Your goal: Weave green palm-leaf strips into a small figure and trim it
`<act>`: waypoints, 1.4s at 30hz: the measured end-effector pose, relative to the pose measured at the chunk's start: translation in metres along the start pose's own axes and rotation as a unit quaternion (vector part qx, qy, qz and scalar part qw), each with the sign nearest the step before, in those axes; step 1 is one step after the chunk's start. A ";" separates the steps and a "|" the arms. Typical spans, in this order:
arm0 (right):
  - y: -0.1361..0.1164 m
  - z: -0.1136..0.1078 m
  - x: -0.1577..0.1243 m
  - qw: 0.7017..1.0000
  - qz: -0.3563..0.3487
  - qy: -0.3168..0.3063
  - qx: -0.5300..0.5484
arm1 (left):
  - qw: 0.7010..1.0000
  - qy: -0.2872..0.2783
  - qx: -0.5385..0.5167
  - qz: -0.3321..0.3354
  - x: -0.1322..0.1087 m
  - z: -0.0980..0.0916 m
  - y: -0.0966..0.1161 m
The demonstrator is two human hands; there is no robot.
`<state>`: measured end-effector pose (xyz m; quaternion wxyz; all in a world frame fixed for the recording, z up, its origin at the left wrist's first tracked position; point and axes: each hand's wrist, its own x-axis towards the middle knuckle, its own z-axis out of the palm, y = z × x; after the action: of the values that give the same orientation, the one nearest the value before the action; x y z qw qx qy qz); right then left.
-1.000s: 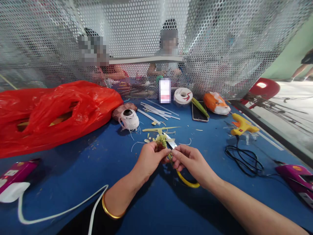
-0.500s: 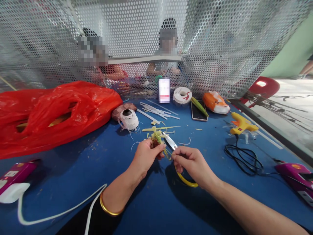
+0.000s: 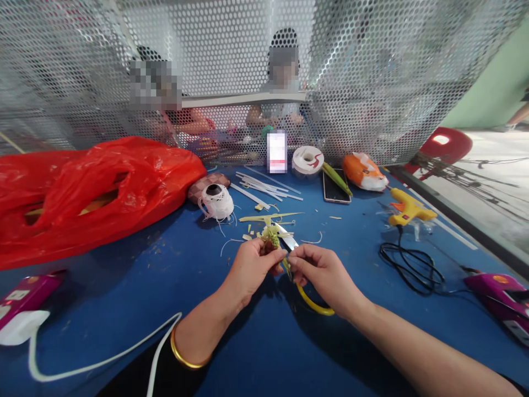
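Note:
My left hand (image 3: 258, 262) is closed on a small yellow-green braided piece of leaf strips (image 3: 271, 237); its knotted top sticks up above the fingers and loose strips hang below. My right hand (image 3: 312, 264) pinches near the lower strips, its fingertips almost touching my left ones. What lies between those fingertips is too small to make out. Scissors (image 3: 306, 298) with yellow handles lie on the table, partly hidden beneath my right hand, the blade pointing away from me. Cut leaf scraps (image 3: 264, 217) are scattered just beyond my hands.
Behind are white strips (image 3: 268, 187), a ball of white thread (image 3: 219, 203), a ribbon roll (image 3: 308, 161) and phones (image 3: 336, 190). A red plastic bag (image 3: 124, 165) fills the left. To the right sit a yellow glue gun (image 3: 407, 209) and its cord. People sit behind perforated mesh.
My left hand has shifted slightly right with the braided leaf piece, closer to my right hand. My right fingertips have moved up a little. The things on the table stay where they were.

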<state>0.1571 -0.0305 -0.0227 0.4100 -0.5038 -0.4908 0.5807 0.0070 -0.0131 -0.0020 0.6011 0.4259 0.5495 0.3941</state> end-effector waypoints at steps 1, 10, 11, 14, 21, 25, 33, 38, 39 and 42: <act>0.001 0.000 0.000 1.000 -0.005 -0.001 -0.003 | 1.000 0.005 -0.001 0.000 0.001 -0.001 0.000; 0.003 0.002 0.000 1.000 0.004 -0.002 0.006 | 1.000 0.007 -0.004 0.013 0.002 -0.005 0.001; 0.004 0.002 0.000 1.000 0.004 -0.011 -0.002 | 1.000 0.000 -0.002 0.010 0.000 -0.003 0.001; 0.005 0.002 0.000 0.999 -0.010 -0.027 -0.021 | 1.000 -0.017 0.001 0.002 -0.001 0.000 0.000; -0.004 -0.001 -0.006 0.999 -0.012 -0.027 -0.013 | 0.998 0.057 -0.002 0.017 0.011 -0.010 -0.003; -0.006 -0.008 0.000 0.991 -0.072 0.109 0.012 | 1.000 0.010 -0.010 0.000 0.007 -0.007 -0.003; -0.005 -0.010 0.005 0.999 -0.031 0.021 0.026 | 0.995 -0.089 -0.004 -0.045 -0.005 0.004 -0.009; -0.005 -0.006 0.002 0.998 -0.034 0.025 0.055 | 0.994 -0.103 0.021 -0.042 -0.004 0.005 -0.014; -0.005 -0.005 0.002 0.997 -0.032 0.028 0.065 | 0.994 -0.103 0.026 -0.039 -0.004 0.005 -0.014; -0.004 -0.005 0.002 0.994 -0.018 0.030 0.108 | 0.993 -0.112 0.029 -0.029 -0.004 0.005 -0.015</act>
<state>0.1613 -0.0267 -0.0187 0.4874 -0.4648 -0.4216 0.6071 0.0120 -0.0219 -0.0147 0.6574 0.4681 0.5023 0.3103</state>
